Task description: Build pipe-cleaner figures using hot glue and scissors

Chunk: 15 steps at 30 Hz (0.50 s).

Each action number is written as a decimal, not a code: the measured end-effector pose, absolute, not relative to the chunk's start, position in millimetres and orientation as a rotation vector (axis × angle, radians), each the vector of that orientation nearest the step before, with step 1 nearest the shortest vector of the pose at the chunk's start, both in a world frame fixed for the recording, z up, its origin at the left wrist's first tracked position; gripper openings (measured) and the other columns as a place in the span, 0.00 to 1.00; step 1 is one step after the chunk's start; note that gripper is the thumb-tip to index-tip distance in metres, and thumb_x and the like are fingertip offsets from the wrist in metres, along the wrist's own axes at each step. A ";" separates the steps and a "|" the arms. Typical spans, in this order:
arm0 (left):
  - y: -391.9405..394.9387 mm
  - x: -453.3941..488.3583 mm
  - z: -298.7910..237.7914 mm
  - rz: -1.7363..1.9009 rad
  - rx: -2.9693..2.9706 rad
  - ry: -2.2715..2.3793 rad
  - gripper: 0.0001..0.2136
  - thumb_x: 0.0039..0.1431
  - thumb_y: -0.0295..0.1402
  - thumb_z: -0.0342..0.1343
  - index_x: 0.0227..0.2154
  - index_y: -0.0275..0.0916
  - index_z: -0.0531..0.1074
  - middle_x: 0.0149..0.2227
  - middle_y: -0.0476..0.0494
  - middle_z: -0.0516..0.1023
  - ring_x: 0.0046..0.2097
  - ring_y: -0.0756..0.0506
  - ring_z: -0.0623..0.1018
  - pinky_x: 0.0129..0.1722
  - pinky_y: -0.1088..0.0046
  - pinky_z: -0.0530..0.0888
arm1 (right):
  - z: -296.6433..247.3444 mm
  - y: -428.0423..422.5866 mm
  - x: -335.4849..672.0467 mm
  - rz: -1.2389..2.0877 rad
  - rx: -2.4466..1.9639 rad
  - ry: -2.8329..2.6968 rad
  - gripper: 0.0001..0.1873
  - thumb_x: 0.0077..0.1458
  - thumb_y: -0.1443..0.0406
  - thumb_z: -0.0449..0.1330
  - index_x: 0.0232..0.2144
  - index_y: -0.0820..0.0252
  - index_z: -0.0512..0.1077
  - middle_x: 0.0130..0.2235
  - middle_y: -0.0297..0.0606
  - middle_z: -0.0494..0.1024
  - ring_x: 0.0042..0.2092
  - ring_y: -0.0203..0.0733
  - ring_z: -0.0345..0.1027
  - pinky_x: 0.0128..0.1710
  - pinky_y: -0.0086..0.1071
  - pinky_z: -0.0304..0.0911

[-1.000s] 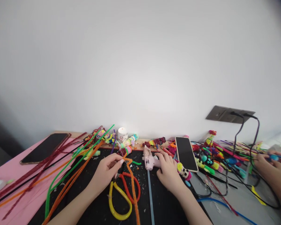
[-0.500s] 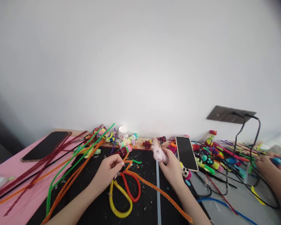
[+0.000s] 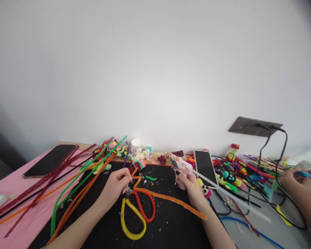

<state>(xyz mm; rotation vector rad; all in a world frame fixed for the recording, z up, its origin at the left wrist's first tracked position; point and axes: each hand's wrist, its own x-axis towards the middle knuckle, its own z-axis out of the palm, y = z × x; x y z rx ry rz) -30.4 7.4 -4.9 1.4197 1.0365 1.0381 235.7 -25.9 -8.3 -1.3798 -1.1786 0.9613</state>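
Observation:
My left hand (image 3: 117, 183) is closed, thumb and fingertips pinching one end of an orange pipe cleaner (image 3: 168, 196). That pipe cleaner is bent in a zigzag near my fingers, and its long tail runs right across the black mat. Just below lies a pair of scissors (image 3: 133, 236) with one yellow and one red loop handle; my fingers partly cover its metal end. My right hand (image 3: 190, 188) is wrapped around the handle of a pale pink glue gun (image 3: 184, 166). A long translucent glue stick (image 3: 230, 193) juts from its back toward the lower right.
Phones lie at left (image 3: 50, 160) and right (image 3: 206, 168). A white cup (image 3: 136, 146) stands by the wall among pipe-cleaner figures. Green pipe cleaners (image 3: 67, 195) lie left. Black cables (image 3: 260, 152) hang from a wall socket. Another person's hand (image 3: 298, 183) holds something blue at right.
My right hand has turned the glue gun, so its glue stick now points lower right instead of straight down. My left hand has shifted slightly left with the orange pipe cleaner.

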 end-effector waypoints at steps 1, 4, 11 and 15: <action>6.3 -29.3 -4.3 1.022 1.431 1.041 0.09 0.48 0.29 0.49 0.16 0.39 0.59 0.10 0.60 0.56 0.16 0.54 0.57 0.20 0.78 0.55 | -8.2 -26.4 235.2 1.013 -1.360 -1.188 0.16 0.49 0.53 0.55 0.30 0.61 0.68 0.21 0.32 0.66 0.22 0.37 0.58 0.23 0.30 0.56; 3.1 -26.5 -2.8 0.971 1.461 1.044 0.09 0.47 0.28 0.49 0.15 0.39 0.59 0.10 0.60 0.56 0.16 0.53 0.58 0.20 0.78 0.56 | -7.0 -28.4 232.5 1.173 -1.303 -1.224 0.19 0.47 0.50 0.56 0.30 0.60 0.69 0.20 0.31 0.64 0.20 0.35 0.56 0.22 0.30 0.56; -1.6 -24.1 0.1 0.870 1.525 1.001 0.08 0.47 0.29 0.49 0.16 0.39 0.60 0.12 0.59 0.57 0.17 0.54 0.57 0.19 0.78 0.54 | -9.2 -35.0 223.1 1.383 -1.275 -1.279 0.20 0.46 0.49 0.59 0.25 0.62 0.70 0.18 0.29 0.65 0.18 0.31 0.54 0.18 0.27 0.55; -4.1 -22.2 1.8 0.825 1.549 0.975 0.08 0.49 0.30 0.50 0.17 0.39 0.60 0.14 0.59 0.57 0.17 0.54 0.57 0.19 0.79 0.55 | -8.0 -37.6 219.5 1.469 -1.288 -1.347 0.22 0.48 0.49 0.57 0.27 0.64 0.71 0.18 0.30 0.67 0.17 0.29 0.55 0.16 0.23 0.52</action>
